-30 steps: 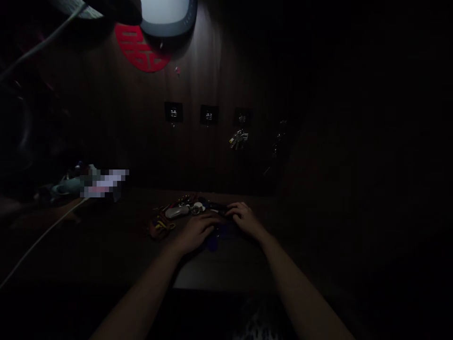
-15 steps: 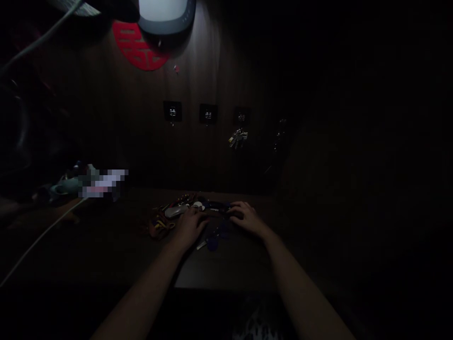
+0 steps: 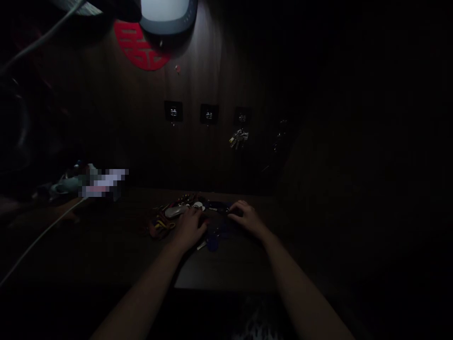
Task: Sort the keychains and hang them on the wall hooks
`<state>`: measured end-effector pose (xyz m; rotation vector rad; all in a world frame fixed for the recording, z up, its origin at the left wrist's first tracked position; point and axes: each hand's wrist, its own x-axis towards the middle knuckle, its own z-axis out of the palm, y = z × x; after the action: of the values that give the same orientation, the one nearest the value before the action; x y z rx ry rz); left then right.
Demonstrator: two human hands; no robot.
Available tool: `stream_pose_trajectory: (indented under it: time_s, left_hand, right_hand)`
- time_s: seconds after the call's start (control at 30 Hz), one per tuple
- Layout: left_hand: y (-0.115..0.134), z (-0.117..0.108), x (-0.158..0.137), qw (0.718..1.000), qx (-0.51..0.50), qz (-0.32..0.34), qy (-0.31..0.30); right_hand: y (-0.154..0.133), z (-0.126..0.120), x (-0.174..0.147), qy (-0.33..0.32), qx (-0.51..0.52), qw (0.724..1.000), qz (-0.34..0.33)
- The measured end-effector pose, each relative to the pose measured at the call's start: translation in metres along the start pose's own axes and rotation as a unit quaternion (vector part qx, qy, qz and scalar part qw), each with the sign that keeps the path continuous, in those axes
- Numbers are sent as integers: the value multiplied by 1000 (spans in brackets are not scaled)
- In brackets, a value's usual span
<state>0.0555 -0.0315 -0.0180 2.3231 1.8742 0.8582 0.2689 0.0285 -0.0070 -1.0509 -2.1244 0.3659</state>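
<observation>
My left hand (image 3: 190, 227) rests low over a dim heap on the wooden shelf, its fingers bent and what they hold, if anything, hidden. Just beyond it lies a smooth grey oblong object (image 3: 176, 211), with red and yellow cords (image 3: 163, 225) to the left. My right hand (image 3: 248, 220) is curled at the right end of a dark blue item (image 3: 217, 206); thumb and fingers are close together, but the darkness hides what is between them. Between my wrists lie a round blue key fob (image 3: 212, 244) and a key (image 3: 201, 245).
A bunch of keys (image 3: 239, 138) hangs from a hook on the dark wall, beside other hook plates (image 3: 209, 114). A lamp-like device (image 3: 165, 14) and a red cut-out (image 3: 145, 52) are above. A white cable (image 3: 46, 233) runs to a blurred pale item (image 3: 105, 182).
My right hand's fingers have curled in further, and the left hand's thumb has drawn slightly closer to its fingers. The view has shifted very little; the items on the shelf look unmoved.
</observation>
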Motion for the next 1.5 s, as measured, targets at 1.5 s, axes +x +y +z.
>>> stream_pose_trajectory:
  time_s: [1.5]
  left_hand:
    - [8,-11,6,949,-282,-15,140]
  right_hand:
    - [-49,18,9,156,194,968,-15]
